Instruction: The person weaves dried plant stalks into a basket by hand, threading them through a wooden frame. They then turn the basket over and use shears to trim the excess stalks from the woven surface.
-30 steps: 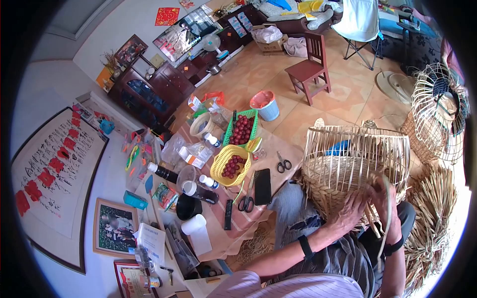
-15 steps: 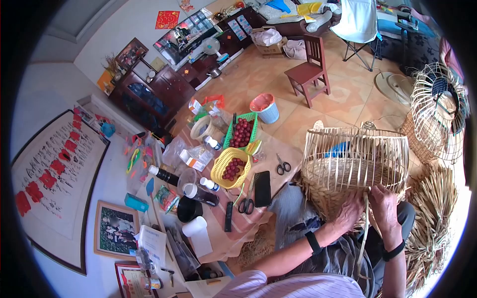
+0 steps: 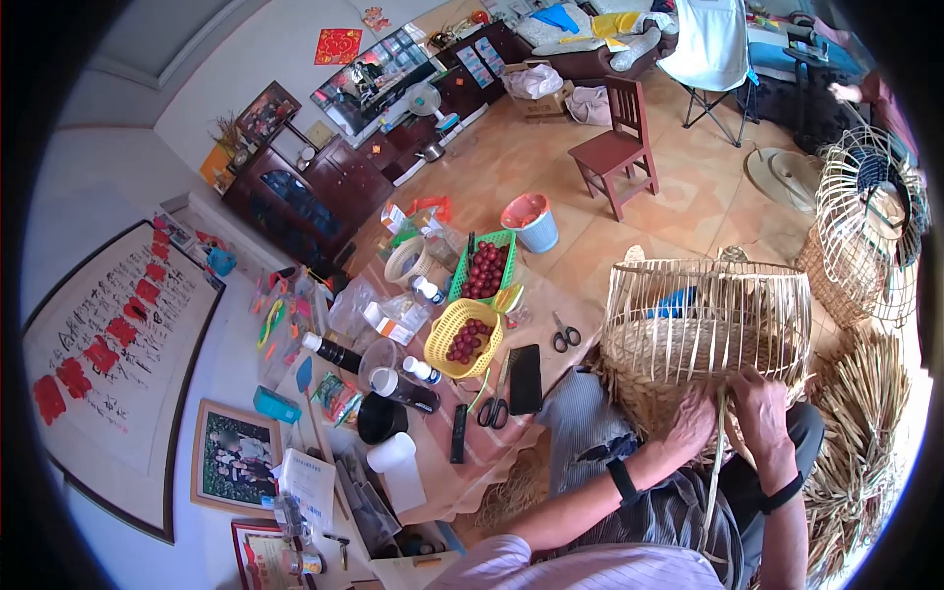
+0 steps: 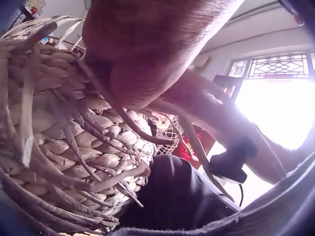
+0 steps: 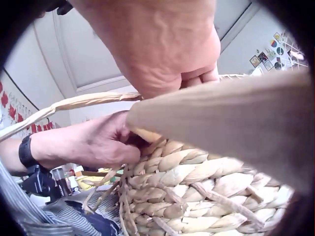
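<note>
A half-woven straw basket (image 3: pixel 669 344), with upright stakes round its open top, sits on the person's lap. At its near side the left hand (image 3: pixel 691 421) grips the woven wall, fingers curled at the weave in the right wrist view. Close beside it, the right hand (image 3: pixel 760 411) pinches a long pale straw strand (image 3: pixel 716 482) at the weaving edge, and the strand's free length hangs down between the forearms. In the left wrist view, loose straw ends (image 4: pixel 118 179) stick out from the braided wall (image 4: pixel 54 93). The right fingertips are mostly hidden behind that hand.
A bundle of dry straw (image 3: pixel 855 452) lies right of the basket, with wire-like open baskets (image 3: pixel 865 236) beyond. The left table holds scissors (image 3: pixel 565 334), a phone (image 3: pixel 526 379), fruit in a yellow basket (image 3: pixel 462 337) and bottles. Another person's hand (image 3: pixel 844 92) shows at far right.
The raised strand has come down and now hangs between the forearms. The right hand has lowered slightly to the basket edge beside the left. Another person's hand has appeared at far right.
</note>
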